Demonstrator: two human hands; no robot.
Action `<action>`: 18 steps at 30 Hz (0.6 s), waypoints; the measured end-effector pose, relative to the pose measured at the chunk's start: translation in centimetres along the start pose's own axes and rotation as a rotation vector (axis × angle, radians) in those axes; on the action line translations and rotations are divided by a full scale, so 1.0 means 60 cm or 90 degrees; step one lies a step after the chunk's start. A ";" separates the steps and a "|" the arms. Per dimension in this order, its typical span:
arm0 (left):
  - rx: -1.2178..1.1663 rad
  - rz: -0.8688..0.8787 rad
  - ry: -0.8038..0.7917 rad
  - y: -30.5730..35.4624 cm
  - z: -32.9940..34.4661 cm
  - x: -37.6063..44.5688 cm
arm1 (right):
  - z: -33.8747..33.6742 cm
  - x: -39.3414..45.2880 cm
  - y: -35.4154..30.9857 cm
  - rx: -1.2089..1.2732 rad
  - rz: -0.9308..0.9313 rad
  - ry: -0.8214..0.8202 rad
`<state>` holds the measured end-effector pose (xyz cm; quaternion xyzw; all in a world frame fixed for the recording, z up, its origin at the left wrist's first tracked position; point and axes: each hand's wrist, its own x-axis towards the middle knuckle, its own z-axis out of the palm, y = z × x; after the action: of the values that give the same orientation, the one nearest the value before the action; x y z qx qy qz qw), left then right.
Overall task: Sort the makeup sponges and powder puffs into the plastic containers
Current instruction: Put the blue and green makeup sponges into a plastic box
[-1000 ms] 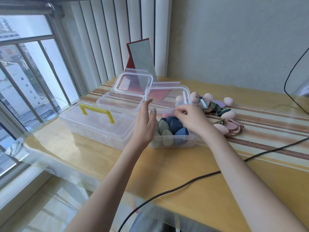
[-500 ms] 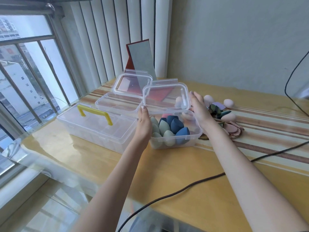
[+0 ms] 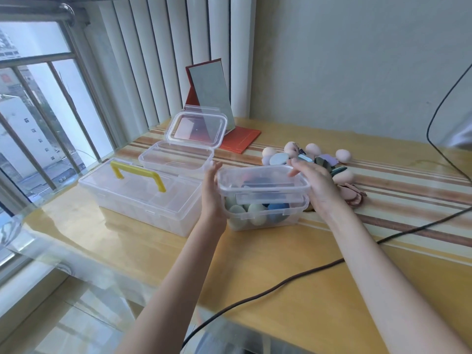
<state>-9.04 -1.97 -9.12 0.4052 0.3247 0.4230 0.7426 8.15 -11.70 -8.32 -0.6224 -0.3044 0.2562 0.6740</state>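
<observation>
1. Clear thin plastic, the biggest item: case with yellow handle (image 3: pixel 139 194), lid down, at the left of the table (image 3: pixel 293 290). Light and a little bendy by the look; best carried by the handle.
2. Behind it, small open box (image 3: pixel 176 159), lid up, apparently empty.
3. Front centre, box of sponges (image 3: pixel 264 210), its lid (image 3: pixel 263 178) lowered but not snapped. Slick walls; best gripped at the rim edges.
4. Left hand (image 3: pixel 212 192) flat against the box's left side, fingers straight; right hand (image 3: pixel 315 181) spread over the lid's right end.
5. Loose pile of sponges and puffs (image 3: pixel 314 159) just beyond the right hand. Soft, squashy, feather-light; gentle pinch probably enough.
</observation>
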 end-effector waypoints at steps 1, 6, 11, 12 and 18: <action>-0.002 -0.002 -0.020 -0.003 -0.005 -0.003 | -0.005 -0.006 0.009 -0.014 -0.007 -0.022; 0.085 0.030 -0.088 -0.033 -0.031 -0.008 | -0.004 -0.040 0.033 0.009 0.002 -0.045; 0.052 0.041 -0.114 -0.047 -0.046 -0.013 | 0.000 -0.053 0.041 0.052 0.023 -0.013; 0.062 0.049 -0.116 -0.046 -0.047 -0.013 | 0.000 -0.054 0.041 0.044 0.011 -0.014; 0.265 0.222 -0.190 -0.038 -0.050 -0.040 | -0.006 -0.073 0.038 -0.072 -0.074 -0.090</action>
<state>-11.73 -3.86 -12.13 0.6559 0.2172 0.4042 0.5993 5.49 -14.89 -11.02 -0.6213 -0.4009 0.2421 0.6282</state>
